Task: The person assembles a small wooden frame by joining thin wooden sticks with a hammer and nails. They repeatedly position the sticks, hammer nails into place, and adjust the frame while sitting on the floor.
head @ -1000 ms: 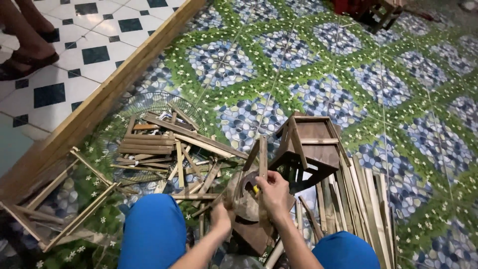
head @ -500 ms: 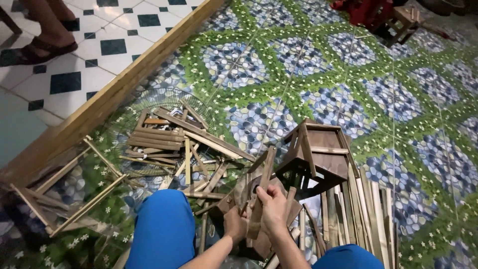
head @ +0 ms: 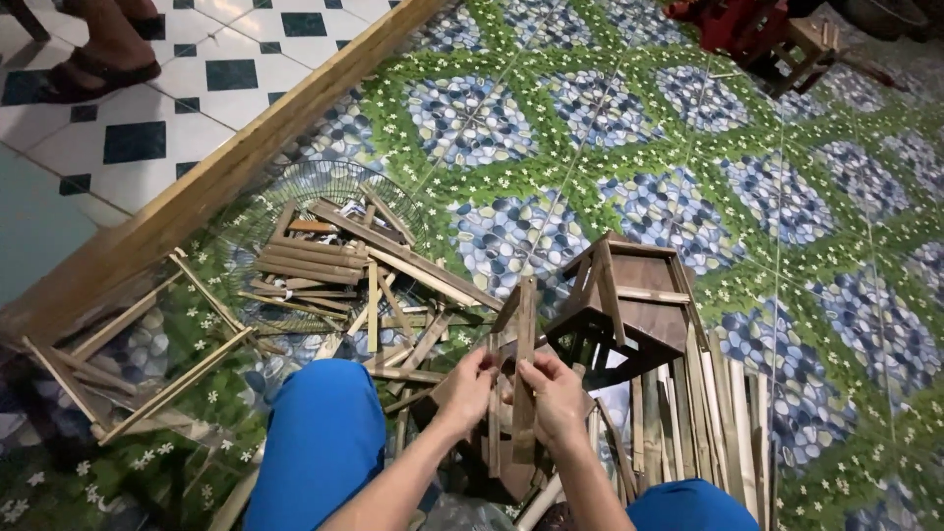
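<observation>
My left hand (head: pixel 468 385) and my right hand (head: pixel 553 395) both grip a small frame of brown bamboo slats (head: pixel 521 344), held upright between my knees in blue trousers (head: pixel 320 442). One long slat of it rises between my thumbs. Just beyond my right hand lies a small brown bamboo stool (head: pixel 629 305), tipped on its side. Under my hands more slats are partly hidden.
A round wire tray (head: pixel 285 192) holds a pile of short bamboo slats (head: pixel 324 265). Long sticks (head: pixel 708 413) lie at my right. An open stick frame (head: pixel 138 344) lies at the left by a wooden beam (head: pixel 226 167). Another person's sandalled feet (head: pixel 103 54) stand on the tiles.
The view has shifted down and right. Both hands have come together on the slat frame and raised it more upright; before, my right hand held something small and yellow against it.
</observation>
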